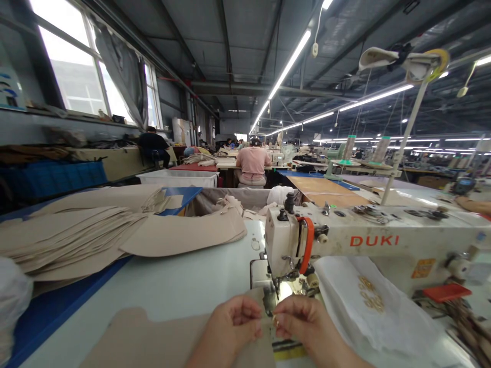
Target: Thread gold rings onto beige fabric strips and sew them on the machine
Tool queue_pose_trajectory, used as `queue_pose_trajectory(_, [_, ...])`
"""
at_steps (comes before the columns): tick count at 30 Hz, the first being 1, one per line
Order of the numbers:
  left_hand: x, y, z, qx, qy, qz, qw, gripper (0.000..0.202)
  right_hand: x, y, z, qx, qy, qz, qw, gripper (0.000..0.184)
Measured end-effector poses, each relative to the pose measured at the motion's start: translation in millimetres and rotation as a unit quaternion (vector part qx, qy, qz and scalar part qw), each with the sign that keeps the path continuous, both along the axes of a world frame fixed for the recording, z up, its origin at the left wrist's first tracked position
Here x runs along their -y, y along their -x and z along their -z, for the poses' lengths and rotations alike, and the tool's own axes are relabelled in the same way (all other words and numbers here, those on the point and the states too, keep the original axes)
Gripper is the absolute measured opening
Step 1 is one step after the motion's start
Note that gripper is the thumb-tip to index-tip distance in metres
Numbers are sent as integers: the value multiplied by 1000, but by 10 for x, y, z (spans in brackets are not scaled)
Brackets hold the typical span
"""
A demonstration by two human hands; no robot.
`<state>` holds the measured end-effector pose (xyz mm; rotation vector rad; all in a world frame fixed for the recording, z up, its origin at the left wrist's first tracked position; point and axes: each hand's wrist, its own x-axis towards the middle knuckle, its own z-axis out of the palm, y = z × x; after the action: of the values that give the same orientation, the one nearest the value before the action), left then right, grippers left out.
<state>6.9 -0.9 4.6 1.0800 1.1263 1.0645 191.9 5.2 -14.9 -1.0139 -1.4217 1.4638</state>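
My left hand and my right hand meet at the bottom centre, fingers curled, pinching the edge of a beige fabric piece that lies flat on the sewing table. The pinched edge sits just in front of the needle and presser foot of a white sewing machine marked DUKI. A ring shows on my right hand. The fabric under my palms is partly hidden.
Stacks of cut beige pieces lie to the left on the table and a blue board. A white cloth with gold embroidery lies under the machine arm. A person in a pink shirt sits ahead at another station; thread cones stand behind the machine.
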Motion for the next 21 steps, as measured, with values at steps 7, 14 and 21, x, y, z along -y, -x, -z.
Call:
queue_pose_trajectory(7, [13,-11,-41,14,0,12,1000,36,-11,37,4,-14,-5,14,1000,46])
queue_pose_trajectory(14, [-49,24,92,46,-3,28,999,43,5,46,58,-44,15,-5,999,47])
queue_pose_trajectory(21, [-1,6,-4,22,5,37,999,38,67,29,32,11,-126,35,991,28])
